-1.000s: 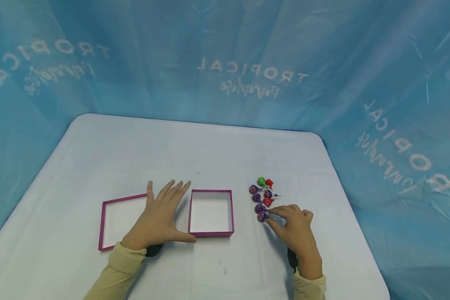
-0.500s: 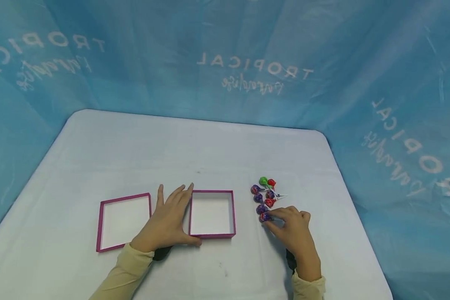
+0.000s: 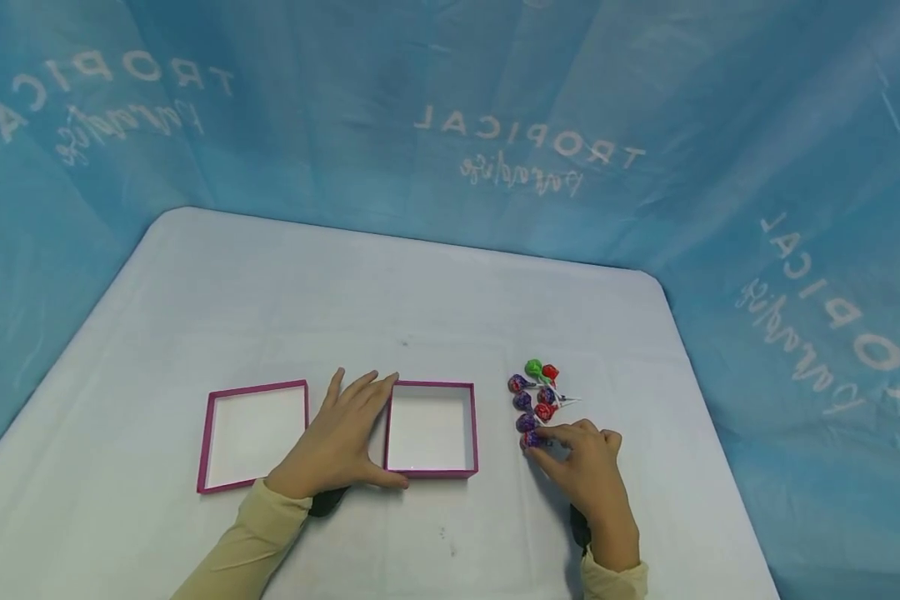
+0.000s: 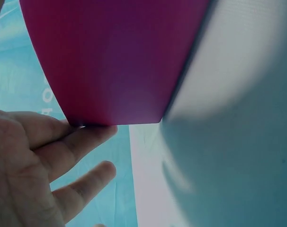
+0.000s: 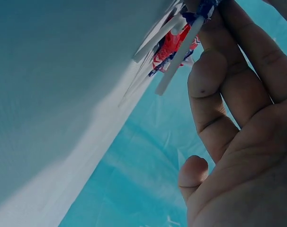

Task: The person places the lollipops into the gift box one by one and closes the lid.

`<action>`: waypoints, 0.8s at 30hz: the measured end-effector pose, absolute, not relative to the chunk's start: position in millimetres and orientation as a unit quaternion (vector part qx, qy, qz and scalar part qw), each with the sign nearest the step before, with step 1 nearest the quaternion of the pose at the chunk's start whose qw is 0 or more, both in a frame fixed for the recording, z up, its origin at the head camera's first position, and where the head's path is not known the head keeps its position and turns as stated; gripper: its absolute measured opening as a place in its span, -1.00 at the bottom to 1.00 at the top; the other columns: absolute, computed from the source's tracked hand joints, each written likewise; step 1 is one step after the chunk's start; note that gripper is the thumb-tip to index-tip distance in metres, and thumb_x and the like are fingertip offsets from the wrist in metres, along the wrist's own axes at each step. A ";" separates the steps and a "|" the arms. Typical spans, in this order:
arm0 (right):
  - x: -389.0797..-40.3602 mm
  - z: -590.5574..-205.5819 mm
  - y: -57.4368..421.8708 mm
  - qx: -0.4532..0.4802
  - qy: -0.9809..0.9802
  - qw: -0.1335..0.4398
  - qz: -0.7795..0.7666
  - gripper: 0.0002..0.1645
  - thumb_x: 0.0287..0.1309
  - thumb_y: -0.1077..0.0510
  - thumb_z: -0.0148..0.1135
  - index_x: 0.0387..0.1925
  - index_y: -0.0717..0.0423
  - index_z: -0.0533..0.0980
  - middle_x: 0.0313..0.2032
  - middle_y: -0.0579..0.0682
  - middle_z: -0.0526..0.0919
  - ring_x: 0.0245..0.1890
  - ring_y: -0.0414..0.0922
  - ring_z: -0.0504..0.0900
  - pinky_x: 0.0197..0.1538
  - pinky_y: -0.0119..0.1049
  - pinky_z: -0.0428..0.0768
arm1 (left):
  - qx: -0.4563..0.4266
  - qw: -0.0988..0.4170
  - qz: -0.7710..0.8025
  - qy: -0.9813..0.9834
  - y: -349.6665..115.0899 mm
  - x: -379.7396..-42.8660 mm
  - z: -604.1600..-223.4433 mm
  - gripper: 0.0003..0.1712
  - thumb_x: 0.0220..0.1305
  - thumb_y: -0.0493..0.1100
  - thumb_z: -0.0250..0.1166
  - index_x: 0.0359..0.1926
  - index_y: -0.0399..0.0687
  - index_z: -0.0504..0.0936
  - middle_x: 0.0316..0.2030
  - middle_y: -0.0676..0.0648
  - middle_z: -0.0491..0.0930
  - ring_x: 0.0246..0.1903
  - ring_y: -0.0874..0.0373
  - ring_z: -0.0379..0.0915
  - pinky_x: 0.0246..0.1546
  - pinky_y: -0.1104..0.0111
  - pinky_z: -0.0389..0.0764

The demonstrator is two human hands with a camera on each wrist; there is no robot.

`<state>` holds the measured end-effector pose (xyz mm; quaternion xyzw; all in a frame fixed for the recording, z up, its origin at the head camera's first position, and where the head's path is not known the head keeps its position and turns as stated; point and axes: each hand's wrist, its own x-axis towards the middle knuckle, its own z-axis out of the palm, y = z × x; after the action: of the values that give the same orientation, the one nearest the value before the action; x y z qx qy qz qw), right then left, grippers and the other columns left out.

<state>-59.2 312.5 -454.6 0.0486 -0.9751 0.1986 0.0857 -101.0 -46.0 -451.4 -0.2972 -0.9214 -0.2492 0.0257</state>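
Note:
My left hand spans the left side of a shallow magenta-edged box with a white inside. Its thumb lies at the near wall and its fingertips at the far left corner; in the left wrist view, fingers touch the end of the magenta wall. To the right, my right hand pinches the nearest purple-wrapped lollipop between thumb and fingers. In the right wrist view a white stick sticks out from that grip. The lollipop's head is partly hidden by fingers.
Several more lollipops lie bunched beyond the right hand, among them a green one and a red one. A magenta-rimmed lid lies left of the left hand. Blue printed curtains surround the white table.
My left hand has moved right, closing onto the box's left side. The right thumb and fingers have closed further over the nearest lollipop. The head view has shifted slightly.

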 end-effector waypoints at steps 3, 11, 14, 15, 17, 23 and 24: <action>-58.5 -453.9 311.9 0.039 -0.975 0.091 0.198 -0.66 -0.17 0.03 0.67 -0.26 -0.02 0.79 -0.33 -0.12 0.80 -0.29 -0.16 0.51 -0.17 0.00 0.04 | -0.291 0.023 -0.250 -0.923 -45.8 -100.8 -451.0 0.60 -0.48 0.53 0.59 0.51 -0.25 0.18 0.35 -0.24 0.41 0.44 -0.20 0.17 0.46 -0.27 -0.15; -57.4 -451.3 310.3 0.040 -0.964 0.158 0.210 -0.66 -0.23 0.06 0.70 -0.31 0.00 0.79 -0.46 -0.13 0.78 -0.37 -0.20 0.50 -0.18 0.05 -0.01 | -0.277 0.016 -0.255 -0.926 -45.6 -98.7 -451.4 0.59 -0.48 0.52 0.59 0.51 -0.22 0.19 0.32 -0.20 0.46 0.46 -0.22 0.11 0.44 -0.31 -0.14; -57.0 -449.5 308.2 0.037 -0.962 0.168 0.213 -0.67 -0.21 0.03 0.69 -0.31 -0.01 0.80 -0.50 -0.14 0.76 -0.40 -0.22 0.47 -0.19 0.05 -0.02 | -0.277 0.016 -0.260 -0.925 -45.1 -98.0 -451.8 0.58 -0.48 0.52 0.60 0.51 -0.23 0.19 0.32 -0.20 0.45 0.46 -0.24 0.09 0.43 -0.32 -0.13; -56.9 -448.4 307.1 0.036 -0.961 0.171 0.216 -0.67 -0.20 0.02 0.69 -0.31 -0.01 0.80 -0.51 -0.14 0.75 -0.40 -0.23 0.46 -0.18 0.05 -0.02 | -0.276 0.016 -0.261 -0.925 -44.9 -97.7 -452.0 0.58 -0.47 0.52 0.60 0.51 -0.23 0.19 0.33 -0.20 0.45 0.46 -0.24 0.09 0.43 -0.32 -0.12; -56.9 -446.1 304.0 0.039 -0.958 0.178 0.220 -0.67 -0.20 0.00 0.68 -0.31 -0.02 0.80 -0.51 -0.15 0.75 -0.41 -0.24 0.45 -0.18 0.05 -0.03 | -0.275 0.014 -0.265 -0.924 -44.7 -97.1 -452.4 0.58 -0.47 0.51 0.60 0.52 -0.22 0.18 0.33 -0.20 0.44 0.47 -0.25 0.07 0.43 -0.32 -0.13; -61.5 -436.0 288.7 0.062 -0.951 0.200 0.227 -0.66 -0.17 -0.04 0.67 -0.30 -0.03 0.80 -0.55 -0.15 0.71 -0.40 -0.24 0.44 -0.18 0.06 -0.03 | -0.272 0.013 -0.273 -0.923 -44.9 -96.0 -453.6 0.59 -0.47 0.51 0.60 0.52 -0.22 0.17 0.34 -0.20 0.43 0.48 -0.26 0.04 0.44 -0.32 -0.15; -62.9 -433.9 285.7 0.067 -0.950 0.205 0.226 -0.67 -0.17 -0.04 0.67 -0.30 -0.04 0.80 -0.54 -0.14 0.72 -0.38 -0.24 0.45 -0.17 0.07 -0.02 | -0.272 0.013 -0.272 -0.923 -44.8 -96.0 -453.8 0.59 -0.47 0.51 0.60 0.52 -0.22 0.17 0.34 -0.20 0.43 0.48 -0.26 0.03 0.44 -0.32 -0.15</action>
<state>-62.9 285.7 -433.9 0.0674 -0.9499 0.2256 0.2053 -96.0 -44.8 -453.8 -0.2723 -0.9228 -0.2721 0.0134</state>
